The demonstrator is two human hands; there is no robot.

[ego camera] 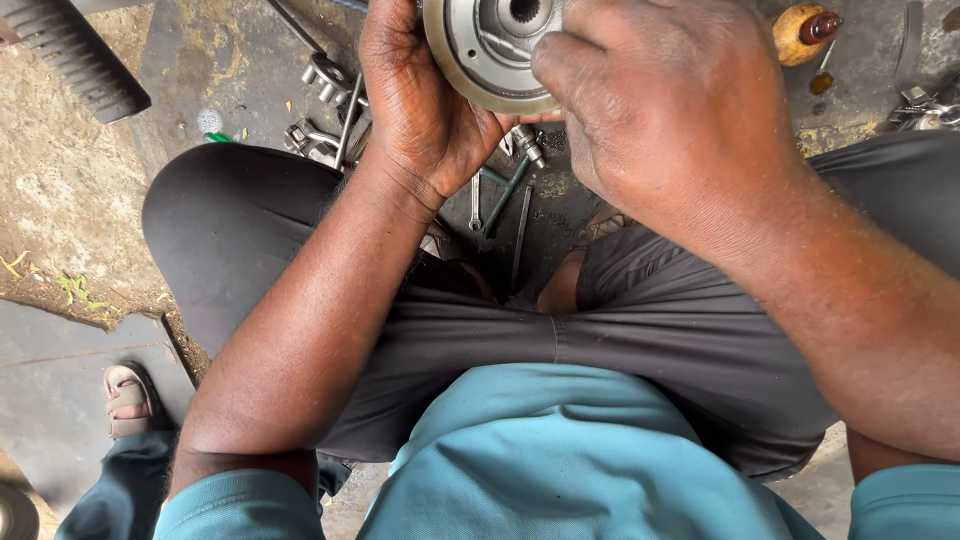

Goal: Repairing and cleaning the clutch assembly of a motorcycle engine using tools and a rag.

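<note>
Hands (pixel 430 90) on metal hub (pixel 490 55), wrenches (pixel 500 200) below

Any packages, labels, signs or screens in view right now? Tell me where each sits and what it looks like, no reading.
No labels, signs or screens show.
Small bottle: on the ground at top right, beyond the right hand; rounded amber body, dark red cap, lying tilted.
Round metal part: not a package, held between left hand and right hand; grey disc with splined centre hole.
</note>
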